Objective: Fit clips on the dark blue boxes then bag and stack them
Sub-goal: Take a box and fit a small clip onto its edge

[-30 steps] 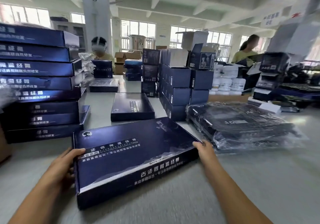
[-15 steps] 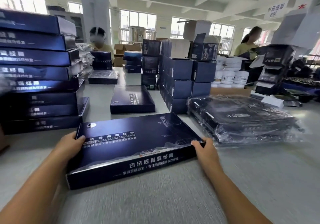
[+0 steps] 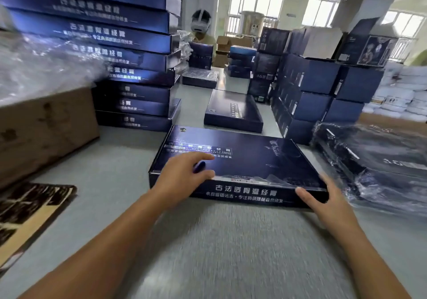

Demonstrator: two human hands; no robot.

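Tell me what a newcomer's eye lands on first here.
The flat dark blue box lying at the table's centre, with the left hand resting on its lid and the right hand at its near right corner. Left of it rises a tall stack of matching boxes; plastic-wrapped boxes lie to the right.
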